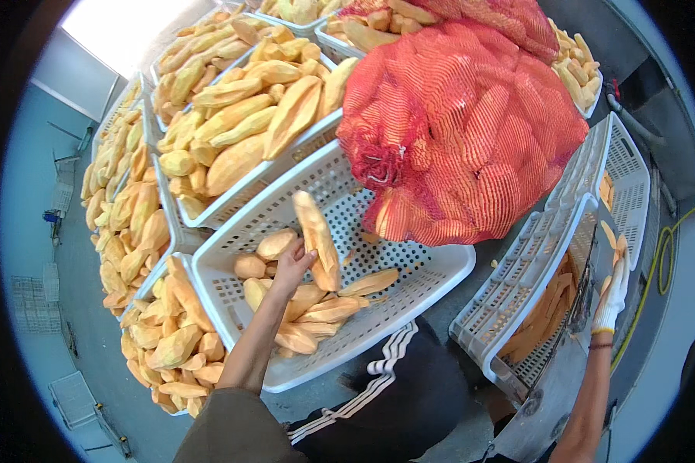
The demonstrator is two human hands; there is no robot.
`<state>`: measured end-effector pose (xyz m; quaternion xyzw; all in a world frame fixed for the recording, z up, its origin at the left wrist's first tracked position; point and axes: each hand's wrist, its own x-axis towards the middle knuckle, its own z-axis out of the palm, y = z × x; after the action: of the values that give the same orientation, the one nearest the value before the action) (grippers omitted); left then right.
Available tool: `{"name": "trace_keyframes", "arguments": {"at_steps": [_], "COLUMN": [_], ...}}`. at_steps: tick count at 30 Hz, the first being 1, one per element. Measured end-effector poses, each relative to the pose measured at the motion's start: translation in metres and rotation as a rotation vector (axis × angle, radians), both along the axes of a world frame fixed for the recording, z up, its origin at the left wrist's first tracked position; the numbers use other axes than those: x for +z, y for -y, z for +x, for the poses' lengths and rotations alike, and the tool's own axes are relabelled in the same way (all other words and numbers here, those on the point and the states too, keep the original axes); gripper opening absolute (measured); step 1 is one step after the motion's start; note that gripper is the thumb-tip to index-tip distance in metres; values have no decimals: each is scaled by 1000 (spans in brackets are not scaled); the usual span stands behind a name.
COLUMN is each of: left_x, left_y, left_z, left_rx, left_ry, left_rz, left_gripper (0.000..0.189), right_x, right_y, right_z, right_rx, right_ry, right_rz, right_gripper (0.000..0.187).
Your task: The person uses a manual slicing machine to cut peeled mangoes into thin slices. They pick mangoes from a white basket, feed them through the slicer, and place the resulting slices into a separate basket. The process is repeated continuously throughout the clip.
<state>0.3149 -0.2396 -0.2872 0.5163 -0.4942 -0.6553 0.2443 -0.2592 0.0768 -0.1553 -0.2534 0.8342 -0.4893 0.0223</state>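
My left hand [292, 267], bare, grips a long peeled sweet potato [318, 243] above a white perforated plastic crate [255, 373]. Several peeled sweet potatoes [330, 309] lie in the crate's near left part, below the hand. At the right, my right hand [611, 295] wears a white knit glove and reaches over a metal machine edge [576, 330]. Pale orange pieces [608, 234] show close to its fingertips; whether the fingers hold them is unclear. A red mesh sack [469, 133] full of peeled roots overhangs the crate's far right side.
Crates heaped with peeled roots [249, 116] crowd the left and far side. Another white crate [518, 289], tilted, stands right of my legs, with orange strips [547, 312] behind its slatted side. A yellow hose [663, 249] runs along the right floor.
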Motion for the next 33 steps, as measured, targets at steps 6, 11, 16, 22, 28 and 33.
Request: {"name": "trace_keyframes", "arguments": {"at_steps": [6,11,16,22,28,33], "left_x": [181,284,349,291,278,282], "left_y": [-43,-127,-166,-211,-208,-204], "left_z": [-101,-216,-284,-324,-334,-348], "left_rx": [-184,-426,-297,-401,-581,-558], "left_ry": [-704,-371,-304,-278,-232,-249], "left_rz": [251,-711,-854,-786,-596,-536], "left_gripper": [31,45,48,41,34,32], "right_x": [127,198,194,105,95,57], "right_y": [85,59,-86,-191,-148,-68], "right_z": [197,263,241,258,220,77], "right_rx": [635,609,23,-223,-302,-451], "right_ry": [400,1350,233,-141,-262,-170], "right_rz": [-225,-796,-192,464,613,649], "right_gripper": [74,75,76,71,57,56]}}
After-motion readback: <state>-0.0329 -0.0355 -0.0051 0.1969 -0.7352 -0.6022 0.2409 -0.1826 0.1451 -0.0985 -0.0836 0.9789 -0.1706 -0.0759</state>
